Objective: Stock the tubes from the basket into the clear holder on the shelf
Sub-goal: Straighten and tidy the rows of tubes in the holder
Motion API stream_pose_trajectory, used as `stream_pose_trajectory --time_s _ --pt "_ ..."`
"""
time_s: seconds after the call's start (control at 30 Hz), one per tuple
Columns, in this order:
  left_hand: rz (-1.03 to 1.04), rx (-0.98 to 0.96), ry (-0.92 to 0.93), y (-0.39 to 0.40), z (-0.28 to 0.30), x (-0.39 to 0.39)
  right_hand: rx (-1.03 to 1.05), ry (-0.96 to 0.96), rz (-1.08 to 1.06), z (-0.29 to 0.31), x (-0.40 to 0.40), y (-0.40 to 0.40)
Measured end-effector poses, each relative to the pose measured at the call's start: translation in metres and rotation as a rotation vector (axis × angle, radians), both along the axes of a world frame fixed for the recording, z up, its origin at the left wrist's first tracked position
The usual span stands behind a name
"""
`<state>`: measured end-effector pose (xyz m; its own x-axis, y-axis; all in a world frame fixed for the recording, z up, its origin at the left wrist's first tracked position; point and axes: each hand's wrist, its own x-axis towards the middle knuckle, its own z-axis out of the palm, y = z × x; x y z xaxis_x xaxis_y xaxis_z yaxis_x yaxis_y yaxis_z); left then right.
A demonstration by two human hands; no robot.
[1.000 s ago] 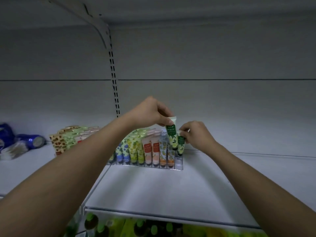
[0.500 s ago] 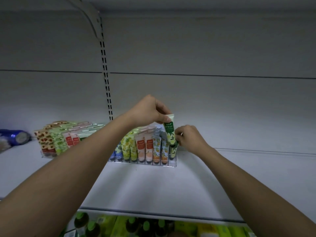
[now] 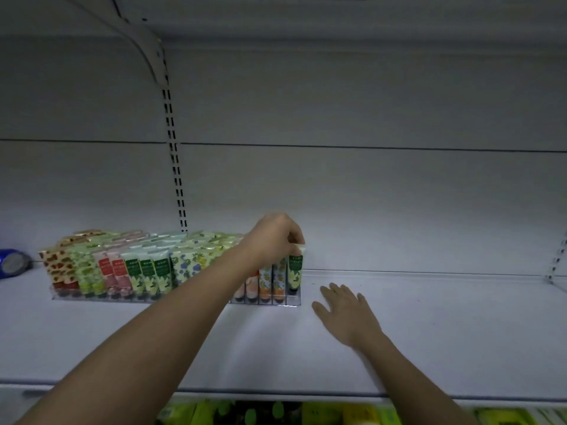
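Observation:
A clear holder [image 3: 293,300] stands on the white shelf [image 3: 429,326], packed with several rows of colourful tubes [image 3: 147,271]. At its right end a green tube [image 3: 295,273] stands upright, cap down, in the last slot. My left hand [image 3: 274,237] reaches over the rows and pinches the crimped top of that green tube. Fingers straight and spread, my right hand [image 3: 345,311] hovers low over the shelf just right of the holder and grips nothing. The basket is out of view.
A blue can [image 3: 12,262] lies at the far left of the shelf. A slotted upright [image 3: 176,167] and bracket rise behind the holder. Green and yellow packages [image 3: 306,414] fill the shelf below. The shelf to the right of the holder is bare.
The green tube went down from tilted above the row into the last slot. My right hand let go of it and drew back to the right, fingers spread.

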<state>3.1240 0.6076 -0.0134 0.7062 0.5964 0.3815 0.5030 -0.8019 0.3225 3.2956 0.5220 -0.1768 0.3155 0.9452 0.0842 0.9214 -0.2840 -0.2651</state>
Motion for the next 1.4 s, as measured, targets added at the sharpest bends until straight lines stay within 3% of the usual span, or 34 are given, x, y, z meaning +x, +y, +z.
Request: stream_pose_trajectory --time_s 0.27,0.43,0.5,0.63,0.77,0.97,1.13,1.27,1.4 --pt "0.094 0.148 0.096 0.003 -0.032 0.014 0.017 0.005 -0.005 0.001 0.001 0.0" --pt "0.066 0.054 0.099 0.012 -0.019 0.003 0.086 0.167 -0.011 0.011 0.003 -0.003" --pt "0.045 -0.009 -0.005 0.016 -0.009 -0.003 0.195 0.302 -0.024 0.029 0.009 0.0" --pt "0.006 -0.115 -0.149 0.034 0.017 -0.013 0.438 0.378 -0.014 0.091 0.014 0.022" --pt "-0.015 -0.147 -0.139 0.065 0.035 -0.024 0.59 0.502 0.099 0.161 0.007 0.052" --pt "-0.039 -0.138 -0.028 0.11 0.03 -0.016 0.33 0.374 0.26 0.194 0.0 0.094" --pt "0.007 0.008 -0.033 0.13 0.023 -0.001 0.077 0.216 0.27 0.189 0.004 0.123" --pt "-0.013 0.021 0.115 0.134 0.019 0.001 0.017 0.171 0.281 0.179 0.006 0.129" --pt "0.018 -0.013 0.313 0.134 0.0 0.011 0.091 0.114 0.312 0.173 -0.005 0.136"
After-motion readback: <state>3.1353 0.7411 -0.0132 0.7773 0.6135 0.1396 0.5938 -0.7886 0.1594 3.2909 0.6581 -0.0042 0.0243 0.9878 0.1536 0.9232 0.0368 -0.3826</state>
